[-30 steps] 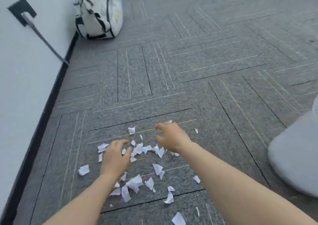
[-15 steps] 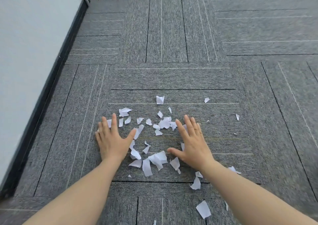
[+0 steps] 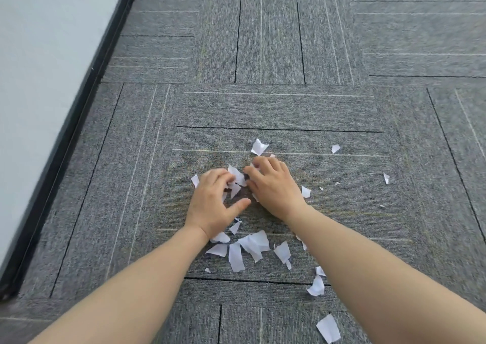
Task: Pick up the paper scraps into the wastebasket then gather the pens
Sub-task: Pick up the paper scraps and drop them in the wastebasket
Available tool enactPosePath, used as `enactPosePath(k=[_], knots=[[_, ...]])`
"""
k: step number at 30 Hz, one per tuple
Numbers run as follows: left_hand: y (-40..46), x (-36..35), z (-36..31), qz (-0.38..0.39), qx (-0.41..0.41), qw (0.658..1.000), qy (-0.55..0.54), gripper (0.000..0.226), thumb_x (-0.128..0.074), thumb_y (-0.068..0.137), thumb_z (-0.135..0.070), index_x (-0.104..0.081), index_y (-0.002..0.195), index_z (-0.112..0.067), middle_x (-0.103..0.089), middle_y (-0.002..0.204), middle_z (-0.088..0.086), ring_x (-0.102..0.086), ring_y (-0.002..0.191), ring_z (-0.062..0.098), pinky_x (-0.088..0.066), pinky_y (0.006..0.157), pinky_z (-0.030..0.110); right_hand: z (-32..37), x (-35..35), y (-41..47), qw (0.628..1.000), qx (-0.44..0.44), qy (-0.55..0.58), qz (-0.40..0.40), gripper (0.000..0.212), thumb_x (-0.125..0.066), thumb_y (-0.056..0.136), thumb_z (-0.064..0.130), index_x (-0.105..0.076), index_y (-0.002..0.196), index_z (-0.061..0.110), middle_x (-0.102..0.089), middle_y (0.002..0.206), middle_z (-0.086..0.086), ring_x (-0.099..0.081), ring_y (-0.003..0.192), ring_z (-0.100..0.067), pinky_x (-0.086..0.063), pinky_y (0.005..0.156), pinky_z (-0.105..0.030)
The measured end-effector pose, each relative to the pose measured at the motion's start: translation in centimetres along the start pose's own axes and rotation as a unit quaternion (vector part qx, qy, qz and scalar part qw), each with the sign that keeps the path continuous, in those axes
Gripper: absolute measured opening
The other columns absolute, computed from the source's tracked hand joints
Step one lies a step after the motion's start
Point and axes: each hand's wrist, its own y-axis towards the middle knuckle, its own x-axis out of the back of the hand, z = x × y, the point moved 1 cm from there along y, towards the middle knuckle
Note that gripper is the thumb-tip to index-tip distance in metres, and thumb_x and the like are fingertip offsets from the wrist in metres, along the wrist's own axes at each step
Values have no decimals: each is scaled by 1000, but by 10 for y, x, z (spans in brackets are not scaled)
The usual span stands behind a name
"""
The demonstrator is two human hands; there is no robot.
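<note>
White paper scraps lie scattered on the grey carpet. My left hand [image 3: 214,201] and my right hand [image 3: 273,185] are pressed close together on the floor, fingers curled around a small bunch of paper scraps [image 3: 236,179] squeezed between them. A loose cluster of scraps [image 3: 249,249] lies between my forearms. Single scraps sit beyond my hands [image 3: 259,146], to the right [image 3: 386,178] and near my right arm [image 3: 328,328]. No wastebasket or pens are in view.
A pale wall with a black skirting board [image 3: 65,143] runs along the left side. Grey carpet tiles [image 3: 276,41] stretch ahead and to the right.
My hands were flat and apart on the carpet; they have swept inward and their fingers have curled, bunching scraps between them. The view has tilted further down.
</note>
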Motion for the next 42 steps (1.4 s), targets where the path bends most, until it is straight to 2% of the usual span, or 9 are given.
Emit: enactPosePath(k=[7, 12, 18, 21, 23, 27, 34, 38, 42], knots=[[-50, -12, -16, 60, -67, 994, 64, 90, -47, 74, -77, -44, 137, -12, -38, 146, 0, -29, 137, 18, -22, 116, 35, -3, 3, 0, 999, 9, -35, 37, 24, -73, 79, 11, -50, 84, 13, -53, 69, -1, -53, 51, -22, -21, 34, -24], [-51, -27, -28, 6, -78, 983, 164, 60, -42, 88, -59, -53, 125, -13, -55, 111, 1, -50, 101, 20, -46, 86, 35, -16, 14, -28, 1000, -16, 13, 17, 19, -57, 95, 26, -54, 84, 10, -59, 67, -3, -56, 45, -28, -31, 38, -26], [-10, -30, -41, 4, -89, 973, 213, 27, -51, 91, -33, -55, 72, -14, -55, 60, 1, -54, 51, 22, -39, 40, 27, -31, 41, -48, 993, -100, 47, 30, 33, -46, 99, 39, -50, 83, 11, -55, 66, -1, -55, 55, -26, -43, 47, -33], [4, -23, -47, 63, -74, 974, 206, 25, -70, 83, -22, -56, 66, -9, -53, 52, 4, -57, 42, 27, -40, 35, 27, -37, 59, -52, 985, -150, 81, 8, 35, -47, 98, 41, -51, 82, 10, -57, 65, -3, -55, 59, -26, -42, 50, -34], [10, -22, -57, 66, -31, 980, 187, 21, -55, 92, -21, -56, 75, -9, -47, 57, 1, -55, 53, 28, -35, 41, 27, -41, 75, -53, 978, -179, 105, -12, 36, -47, 98, 44, -52, 80, 13, -57, 65, 1, -55, 60, -23, -44, 52, -34], [33, -11, -125, -28, 117, 990, -71, 44, -41, 96, -35, -40, 57, -14, -36, 49, -2, -35, 48, 20, -20, 45, 29, -57, 128, -54, 957, -238, 138, -90, 39, -46, 96, 48, -45, 72, 18, -45, 56, 10, -46, 54, -17, -33, 50, -31], [79, 4, -346, -57, 25, 902, -427, 47, -51, 94, -33, -29, 55, -18, -27, 54, 2, -24, 52, 17, -21, 52, 34, -108, 310, -121, 895, -294, 90, -325, 41, -53, 95, 45, -47, 66, 15, -37, 47, 7, -36, 48, -14, -29, 51, -35], [67, -1, -476, 19, -26, 856, -516, 51, -53, 92, -36, -23, 52, -22, -24, 50, -6, -25, 52, 17, -24, 51, 35, -148, 383, -219, 818, -399, 58, -411, 40, -52, 95, 42, -50, 68, 13, -41, 50, 5, -40, 53, -16, -28, 57, -34], [41, -19, -568, 91, -102, 868, -478, 51, -52, 93, -33, -27, 51, -19, -28, 47, -5, -29, 51, 20, -29, 52, 37, -176, 402, -307, 743, -519, 58, -419, 38, -53, 94, 35, -51, 65, 11, -45, 53, 3, -45, 62, -26, -29, 59, -34]])
